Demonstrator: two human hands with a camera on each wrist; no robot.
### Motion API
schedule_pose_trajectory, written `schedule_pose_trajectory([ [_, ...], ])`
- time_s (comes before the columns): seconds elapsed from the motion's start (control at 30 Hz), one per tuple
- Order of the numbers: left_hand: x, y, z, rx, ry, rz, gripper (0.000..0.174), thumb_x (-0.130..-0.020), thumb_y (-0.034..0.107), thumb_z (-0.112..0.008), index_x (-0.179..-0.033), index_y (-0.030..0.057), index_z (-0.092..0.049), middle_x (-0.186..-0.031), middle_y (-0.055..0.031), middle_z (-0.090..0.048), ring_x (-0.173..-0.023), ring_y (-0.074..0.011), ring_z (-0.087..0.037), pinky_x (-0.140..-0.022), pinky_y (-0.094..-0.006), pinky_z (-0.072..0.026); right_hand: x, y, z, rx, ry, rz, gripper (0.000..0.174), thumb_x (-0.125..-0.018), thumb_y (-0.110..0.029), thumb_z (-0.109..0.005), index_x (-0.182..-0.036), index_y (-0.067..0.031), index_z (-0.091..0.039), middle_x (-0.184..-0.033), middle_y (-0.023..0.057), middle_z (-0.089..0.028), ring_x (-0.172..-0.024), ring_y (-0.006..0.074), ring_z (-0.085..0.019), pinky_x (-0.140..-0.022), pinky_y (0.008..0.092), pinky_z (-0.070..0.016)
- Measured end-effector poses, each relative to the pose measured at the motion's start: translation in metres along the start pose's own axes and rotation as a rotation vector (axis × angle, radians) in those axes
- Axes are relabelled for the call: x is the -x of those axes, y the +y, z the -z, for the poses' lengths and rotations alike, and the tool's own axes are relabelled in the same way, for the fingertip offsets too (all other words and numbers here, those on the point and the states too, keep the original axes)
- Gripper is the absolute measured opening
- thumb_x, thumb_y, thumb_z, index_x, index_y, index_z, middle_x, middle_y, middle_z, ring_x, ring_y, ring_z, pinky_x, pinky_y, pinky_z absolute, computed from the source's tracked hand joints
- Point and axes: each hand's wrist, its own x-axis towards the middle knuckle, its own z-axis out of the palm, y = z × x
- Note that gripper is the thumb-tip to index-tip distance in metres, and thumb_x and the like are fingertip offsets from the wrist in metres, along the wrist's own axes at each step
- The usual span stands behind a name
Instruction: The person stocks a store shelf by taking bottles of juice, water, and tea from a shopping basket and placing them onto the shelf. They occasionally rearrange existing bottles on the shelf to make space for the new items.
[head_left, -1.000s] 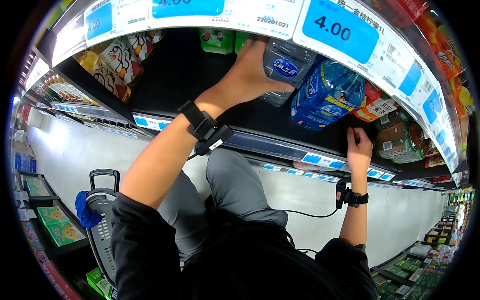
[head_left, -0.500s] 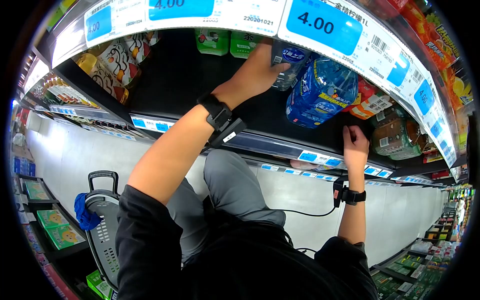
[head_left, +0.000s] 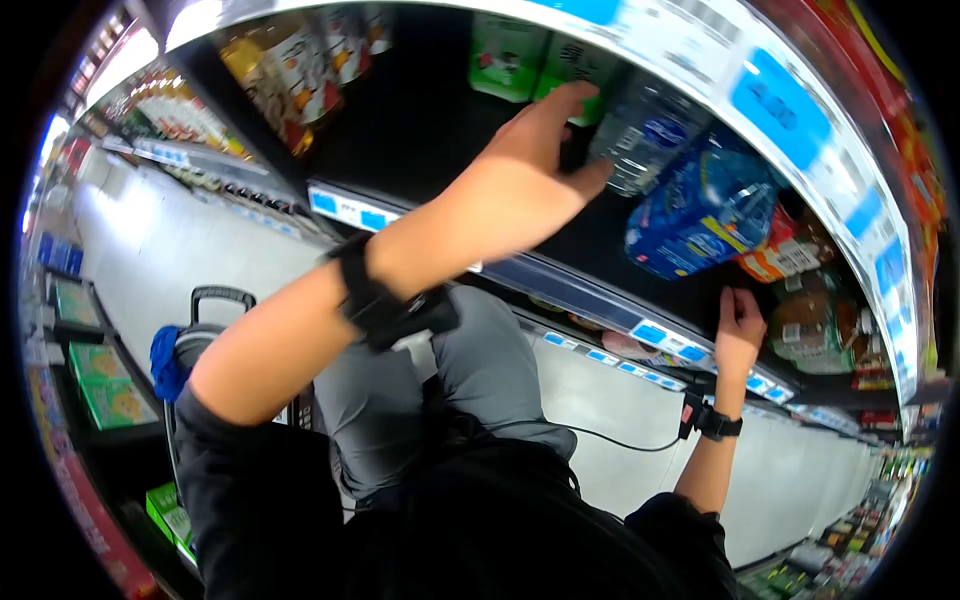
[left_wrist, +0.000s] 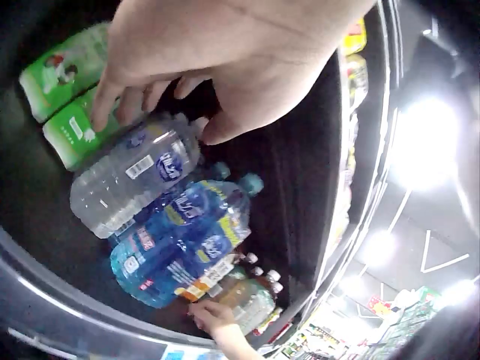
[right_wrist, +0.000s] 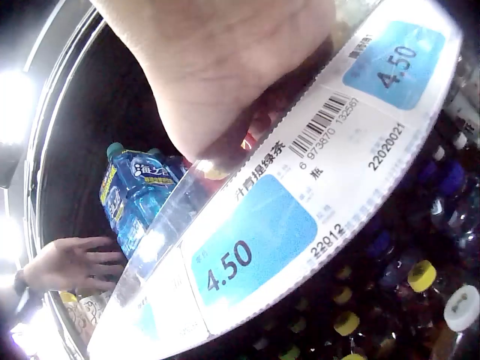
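My left hand point(head_left: 510, 185) hovers over the dark shelf, thumb and fingers spread and holding nothing. Its fingertips overlap a green pack point(head_left: 580, 70) in the head view, and the thumb points at a clear bottle point(head_left: 645, 135) with a blue label. In the left wrist view this bottle point(left_wrist: 127, 184) stands between the green packs and a pair of blue bottles point(left_wrist: 176, 240). My right hand point(head_left: 740, 330) rests at the shelf's front edge with its fingers loosely curled, close to an orange-labelled pack point(head_left: 785, 255). No object shows in it.
A price-label strip point(head_left: 690, 40) of the shelf above hangs over the bottles. Brown bottles point(head_left: 815, 325) stand at the right, and patterned bottles point(head_left: 300, 80) behind a divider at the left. Down at the left are a shopping basket point(head_left: 222, 295) and a blue cloth point(head_left: 166, 360).
My left hand pushed the clear bottle deeper into the shelf beside the blue bottles, then let go and drew back. The right hand has stayed by the shelf edge.
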Motion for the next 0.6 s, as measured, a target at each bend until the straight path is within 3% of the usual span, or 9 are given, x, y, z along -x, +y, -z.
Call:
schedule_pose_trajectory([
  [0.03,0.019,0.007,0.02,0.012,-0.006,-0.097,0.054,-0.087,0.018,-0.069,-0.133,0.0,-0.045,-0.127,-0.0137,-0.055,-0.115,-0.0223,-0.055,-0.094,-0.0354,-0.0472,0.001,0.002,-0.002,-0.015,0.036,0.035,0.024,-0.091,-0.025,-0.063,-0.092,-0.0013,-0.064,-0.07,0.014,-0.062,-0.06,0.0206,-0.054,-0.061,0.033,-0.0448],
  [0.13,0.085,0.031,0.086,0.145,0.081,-0.014,0.037,-0.09,0.0,-0.056,-0.126,0.0007,-0.049,-0.125,-0.0117,-0.056,-0.109,-0.02,-0.059,-0.09,-0.0315,-0.049,0.0,0.015,-0.008,-0.082,0.098,0.058,0.023,-0.093,-0.024,-0.063,-0.093,-0.0006,-0.064,-0.072,0.011,-0.064,-0.063,0.0153,-0.052,-0.063,0.0311,-0.0451],
  [0.2,0.131,0.034,0.134,0.091,0.293,0.051,0.029,-0.093,0.006,-0.05,-0.121,-0.0001,-0.051,-0.122,-0.0133,-0.058,-0.107,-0.0208,-0.061,-0.09,-0.0348,-0.0496,0.001,0.024,-0.013,-0.126,0.216,0.227,0.021,-0.094,-0.02,-0.062,-0.095,0.0008,-0.067,-0.08,0.0094,-0.069,-0.069,0.0152,-0.058,-0.069,0.0302,-0.0485],
  [0.3,0.201,0.046,0.195,0.021,0.669,0.165,0.029,-0.097,0.02,-0.049,-0.119,0.0012,-0.051,-0.118,-0.0119,-0.058,-0.107,-0.0216,-0.059,-0.095,-0.038,-0.0465,0.002,0.045,-0.016,-0.07,0.402,0.268,0.019,-0.093,-0.015,-0.063,-0.096,0.0027,-0.07,-0.087,0.0117,-0.072,-0.075,0.0167,-0.065,-0.071,0.0292,-0.0516],
  [0.37,0.243,0.046,0.216,0.119,0.899,0.177,0.024,-0.095,0.016,-0.052,-0.115,0.0024,-0.054,-0.11,-0.0101,-0.062,-0.098,-0.0216,-0.063,-0.089,-0.0367,-0.0489,0.011,0.051,-0.015,0.043,0.574,0.306,0.018,-0.092,-0.012,-0.064,-0.094,0.004,-0.072,-0.089,0.0135,-0.073,-0.076,0.0176,-0.068,-0.07,0.0286,-0.0532],
  [0.43,0.291,0.038,0.23,0.156,1.051,0.254,0.023,-0.095,0.016,-0.053,-0.114,0.0037,-0.054,-0.107,-0.0096,-0.062,-0.097,-0.0219,-0.063,-0.088,-0.038,-0.0504,0.03,0.023,-0.021,-0.026,0.688,0.594,0.021,-0.093,-0.009,-0.062,-0.08,0.0068,-0.066,-0.074,0.0122,-0.068,-0.065,0.0171,-0.062,-0.061,0.0293,-0.0507],
  [0.47,0.314,0.033,0.234,0.16,1.13,0.316,0.022,-0.095,0.017,-0.054,-0.112,0.0043,-0.054,-0.106,-0.0093,-0.062,-0.097,-0.0218,-0.063,-0.087,-0.0385,-0.0512,0.033,0.018,-0.02,-0.026,0.594,0.74,0.023,-0.095,-0.004,-0.058,-0.076,0.0079,-0.06,-0.068,0.0138,-0.06,-0.06,0.0204,-0.055,-0.057,0.031,-0.0473],
  [0.5,0.329,0.025,0.234,0.187,1.205,0.409,0.022,-0.093,0.018,-0.057,-0.11,0.005,-0.054,-0.104,-0.0078,-0.062,-0.095,-0.0208,-0.063,-0.084,-0.0378,-0.0522,0.035,0.015,-0.018,-0.049,0.415,0.83,0.026,-0.095,-0.004,-0.059,-0.073,0.0094,-0.06,-0.068,0.0153,-0.062,-0.059,0.0255,-0.059,-0.055,0.0326,-0.0495],
  [0.6,0.386,-0.023,0.237,0.275,1.256,0.693,0.02,-0.092,0.021,-0.059,-0.109,0.0107,-0.056,-0.104,-0.0019,-0.062,-0.096,-0.0176,-0.061,-0.085,-0.0374,-0.0496,0.059,-0.073,-0.036,-0.126,0.137,1.193,0.024,-0.094,0.001,-0.056,-0.071,0.0087,-0.058,-0.062,0.016,-0.052,-0.056,0.028,-0.048,-0.051,0.038,-0.0399],
])
